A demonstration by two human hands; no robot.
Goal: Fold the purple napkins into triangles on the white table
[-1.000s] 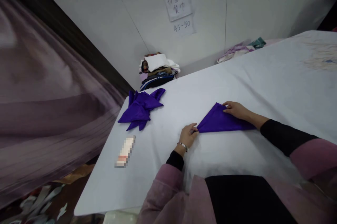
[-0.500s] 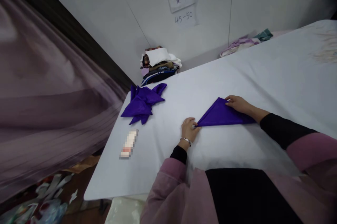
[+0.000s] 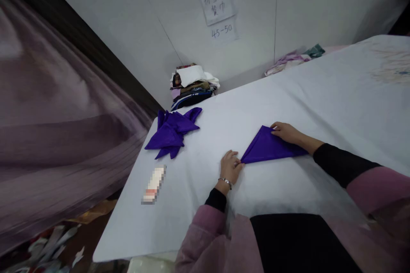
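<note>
A purple cloth napkin [image 3: 272, 147], folded into a triangle, lies on the white-covered table in front of me. At its pointed left corner, my left hand [image 3: 229, 166] has thumb and fingertips closed on the tip; a bracelet circles that wrist. My right hand [image 3: 286, 133] pinches the upper edge just right of the top corner, and its wrist and forearm cover the napkin's right end. Further left, several folded purple napkins [image 3: 173, 130] sit heaped near the table's left edge.
A pixelated, pale strip-like item [image 3: 154, 184] lies on the table [image 3: 128, 230] at left. Against the wall are a stack of folded clothes [image 3: 194, 83] and more cloth [image 3: 288, 63]. A handwritten sign [image 3: 218, 1] hangs above. A mauve curtain [image 3: 64, 115] borders the left side.
The whole view has shifted, so the table sits lower in the picture. Both hands keep nearly the same places on the napkin, which still lies as a triangle.
</note>
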